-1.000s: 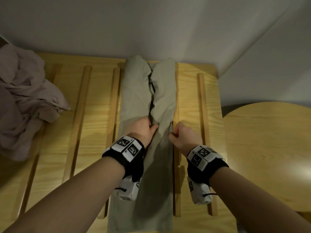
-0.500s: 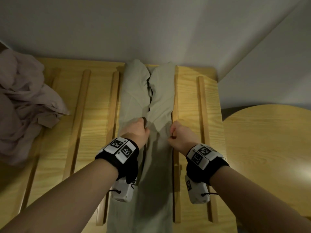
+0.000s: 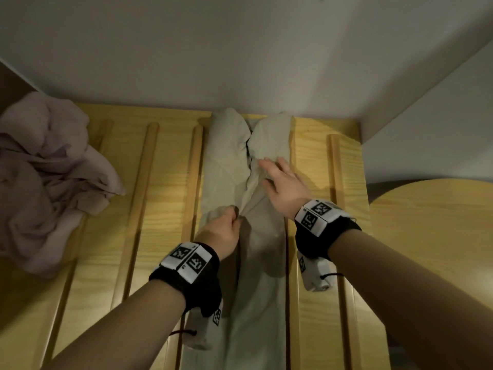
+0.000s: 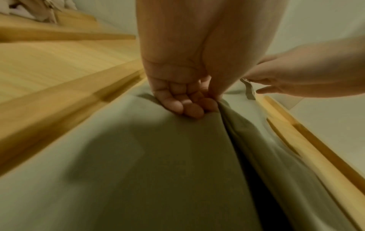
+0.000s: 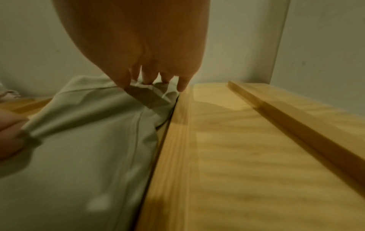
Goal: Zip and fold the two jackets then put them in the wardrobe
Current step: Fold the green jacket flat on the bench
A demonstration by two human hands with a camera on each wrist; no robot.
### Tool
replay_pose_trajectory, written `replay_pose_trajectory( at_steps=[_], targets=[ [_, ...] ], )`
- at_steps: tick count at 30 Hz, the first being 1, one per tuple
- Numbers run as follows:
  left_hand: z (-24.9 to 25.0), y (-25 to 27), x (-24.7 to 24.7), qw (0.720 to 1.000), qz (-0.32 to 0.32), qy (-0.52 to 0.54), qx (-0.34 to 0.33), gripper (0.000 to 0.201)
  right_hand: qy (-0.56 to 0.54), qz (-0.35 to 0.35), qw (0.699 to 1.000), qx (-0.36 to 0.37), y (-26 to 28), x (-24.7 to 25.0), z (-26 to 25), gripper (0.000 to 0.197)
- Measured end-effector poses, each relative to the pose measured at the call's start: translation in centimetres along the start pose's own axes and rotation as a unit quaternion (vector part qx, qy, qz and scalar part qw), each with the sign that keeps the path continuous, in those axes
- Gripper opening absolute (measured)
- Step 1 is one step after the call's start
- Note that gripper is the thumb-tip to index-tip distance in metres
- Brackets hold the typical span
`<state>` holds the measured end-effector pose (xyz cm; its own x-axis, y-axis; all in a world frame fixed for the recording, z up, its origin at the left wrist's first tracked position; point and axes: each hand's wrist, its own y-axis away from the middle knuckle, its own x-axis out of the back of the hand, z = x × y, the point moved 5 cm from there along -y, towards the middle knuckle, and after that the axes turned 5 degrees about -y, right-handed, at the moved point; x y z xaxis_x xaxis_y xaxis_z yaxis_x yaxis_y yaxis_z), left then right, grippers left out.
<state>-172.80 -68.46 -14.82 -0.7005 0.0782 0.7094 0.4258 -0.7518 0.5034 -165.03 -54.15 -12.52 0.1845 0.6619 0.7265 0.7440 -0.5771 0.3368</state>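
Left hand [image 3: 222, 231] fingers [image 4: 190, 110] pinched on green jacket [image 3: 240, 169] midline.

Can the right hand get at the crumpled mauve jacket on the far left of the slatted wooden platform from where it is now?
Probably not without shifting: the right hand lies on the pale green jacket, the left hand between it and the crumpled mauve jacket.
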Motion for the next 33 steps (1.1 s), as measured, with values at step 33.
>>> replay_pose_trajectory(
  at_steps=[33],
  targets=[
    [0.6, -5.5, 2.5, 0.994, -0.022, 0.067, 0.086, 0.047, -0.229, 0.053, 0.949, -0.211, -8.3, 5.6, 2.1, 0.064]
  ],
)
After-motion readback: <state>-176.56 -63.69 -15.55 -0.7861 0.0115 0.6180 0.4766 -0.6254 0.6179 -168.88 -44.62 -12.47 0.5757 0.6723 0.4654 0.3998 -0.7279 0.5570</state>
